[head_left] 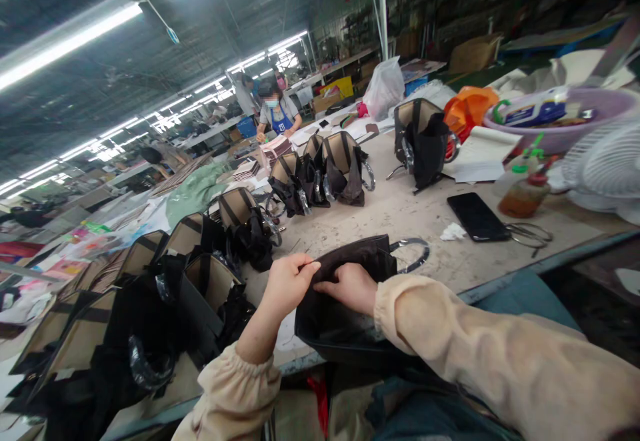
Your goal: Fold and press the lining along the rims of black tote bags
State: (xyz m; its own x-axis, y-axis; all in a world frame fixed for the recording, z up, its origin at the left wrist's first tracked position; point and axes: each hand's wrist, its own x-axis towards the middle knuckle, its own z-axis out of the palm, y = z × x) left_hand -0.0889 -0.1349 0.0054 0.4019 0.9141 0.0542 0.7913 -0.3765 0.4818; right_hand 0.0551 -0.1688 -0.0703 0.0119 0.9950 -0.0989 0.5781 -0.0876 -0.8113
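Observation:
A black handbag (350,354) rests at the table's near edge, its mouth toward me and a plastic-wrapped handle (415,254) sticking out at its far right. My left hand (287,284) pinches the upper left edge of the bag between thumb and fingers. Inside the opening, my right hand (347,285) has its fingers bent against the dark inner fabric; its fingertips are partly hidden, so whether it grips the cloth cannot be told. Beside my left forearm stand several similar bags (210,287) with beige panels and black straps.
More bags (345,161) stand farther back, and a single bag (420,137) to the right. A phone (477,217), scissors (530,233), a bottle of amber liquid (524,194), a white fan (607,167) and a purple basin (600,111) lie rightward. A co-worker (277,114) works across the table.

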